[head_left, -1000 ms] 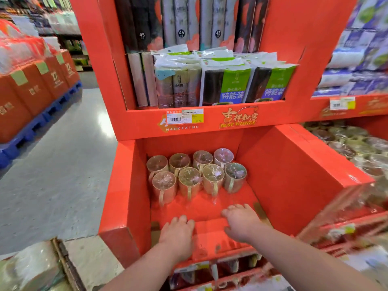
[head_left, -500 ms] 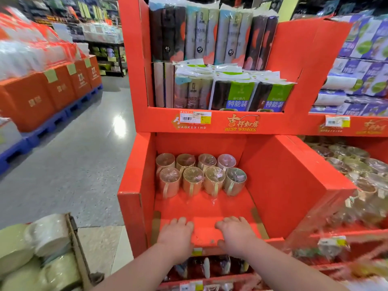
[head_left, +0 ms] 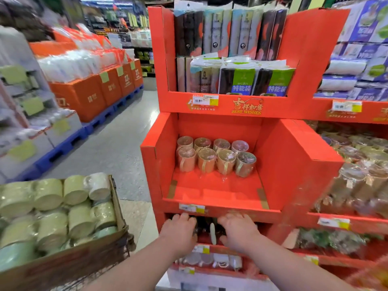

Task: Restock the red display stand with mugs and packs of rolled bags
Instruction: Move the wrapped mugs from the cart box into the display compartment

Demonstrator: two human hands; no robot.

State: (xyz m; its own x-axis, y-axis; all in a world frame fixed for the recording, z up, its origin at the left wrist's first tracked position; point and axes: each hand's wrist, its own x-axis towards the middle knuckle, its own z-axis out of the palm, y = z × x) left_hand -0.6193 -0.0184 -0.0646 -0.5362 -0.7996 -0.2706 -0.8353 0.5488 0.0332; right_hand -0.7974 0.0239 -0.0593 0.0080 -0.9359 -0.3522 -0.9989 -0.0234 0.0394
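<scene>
The red display stand [head_left: 294, 156] fills the middle of the view. Its middle tray holds several wrapped mugs [head_left: 216, 156] in two rows at the back, with bare red floor in front. The top shelf carries packs of rolled bags [head_left: 237, 80]. My left hand [head_left: 178, 229] and my right hand [head_left: 238, 229] hang side by side, palms down, before the dark shelf below the tray's front lip. Their fingers are loosely spread and hold nothing. Dark items on that lower shelf are mostly hidden behind my hands.
A cardboard box [head_left: 119, 208] of wrapped green and white mugs sits at lower left. A neighbouring red stand [head_left: 352, 110] with wrapped cups and tissue packs stands on the right. Orange boxes on blue pallets [head_left: 94, 95] line the aisle's left side.
Both hands have come off the tray floor and dropped below its front lip to the lower shelf. The view has pulled back, showing more of the mug box at left.
</scene>
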